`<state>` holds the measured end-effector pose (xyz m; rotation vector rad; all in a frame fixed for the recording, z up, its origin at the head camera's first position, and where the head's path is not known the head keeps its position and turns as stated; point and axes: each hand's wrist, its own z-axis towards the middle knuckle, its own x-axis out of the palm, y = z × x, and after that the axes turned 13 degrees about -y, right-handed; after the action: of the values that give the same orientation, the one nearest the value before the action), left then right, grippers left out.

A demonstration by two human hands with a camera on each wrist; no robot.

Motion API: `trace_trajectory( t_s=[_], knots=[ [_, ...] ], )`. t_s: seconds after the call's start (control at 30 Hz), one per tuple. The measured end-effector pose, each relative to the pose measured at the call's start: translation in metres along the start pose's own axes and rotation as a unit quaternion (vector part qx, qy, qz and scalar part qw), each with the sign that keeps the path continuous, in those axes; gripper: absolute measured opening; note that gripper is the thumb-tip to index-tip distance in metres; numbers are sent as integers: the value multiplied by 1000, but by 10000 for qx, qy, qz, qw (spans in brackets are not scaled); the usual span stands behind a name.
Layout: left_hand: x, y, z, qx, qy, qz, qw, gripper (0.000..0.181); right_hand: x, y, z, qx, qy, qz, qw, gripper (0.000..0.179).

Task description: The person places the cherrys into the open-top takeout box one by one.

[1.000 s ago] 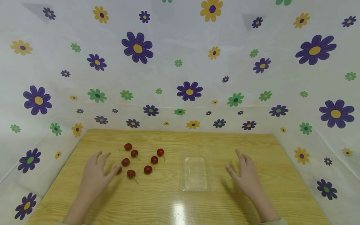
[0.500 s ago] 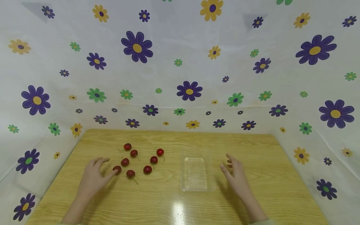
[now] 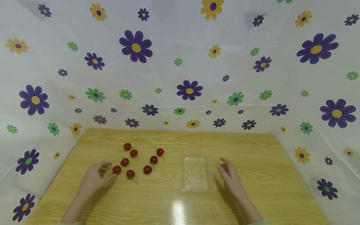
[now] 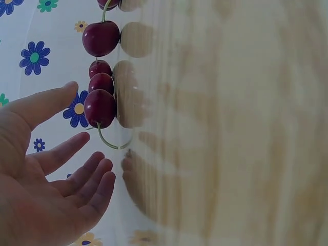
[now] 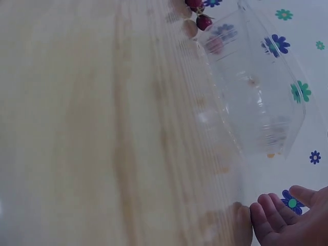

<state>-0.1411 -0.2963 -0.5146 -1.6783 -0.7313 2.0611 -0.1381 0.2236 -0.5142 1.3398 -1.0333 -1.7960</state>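
Observation:
Several dark red cherries with thin stems lie on the left half of the table. My left hand [image 3: 94, 178] is beside the nearest-left cherry [image 3: 116, 169], thumb and fingers spread apart around its left side. In the left wrist view that cherry [image 4: 100, 108] stands in front of the fingers [image 4: 97, 179], its stem curving down toward the table; nothing is held. A clear plastic container [image 3: 195, 173] sits right of the middle. Just to its right is my right hand [image 3: 229, 173], fingers loosely bent and holding nothing. The right wrist view shows the container [image 5: 256, 87] beyond that hand's fingers.
The wooden table [image 3: 157, 203] carries everything. Another cherry [image 3: 130, 173] lies just right of the left hand's cherry, and two more, including a bright red one [image 3: 160, 152], are nearer the container. A white flower-patterned cloth [image 3: 163, 72] encloses the back and sides.
My left hand has dropped slightly, its fingers lowering beside the leftmost cherry, which now shows fully. My right hand has moved left toward the container, its fingers bending more.

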Motion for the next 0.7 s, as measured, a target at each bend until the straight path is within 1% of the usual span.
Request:
trace_trajectory(
  t_s=[0.13,0.27,0.4,0.5,0.7],
  knots=[
    [1,3,1,-82,125,-112,9998,62,3,1,-2,317,105,292,9990,51],
    [2,4,1,-99,152,-190,9997,61,5,2,-4,491,159,460,9976,51],
    [4,6,2,-43,125,-185,9997,59,7,2,-3,564,115,641,9963,50],
    [6,6,2,-66,139,-191,9997,57,9,2,-3,616,128,763,9951,48],
    [8,3,4,-124,190,-194,9996,53,11,3,-3,715,300,821,9936,45]
  ],
)
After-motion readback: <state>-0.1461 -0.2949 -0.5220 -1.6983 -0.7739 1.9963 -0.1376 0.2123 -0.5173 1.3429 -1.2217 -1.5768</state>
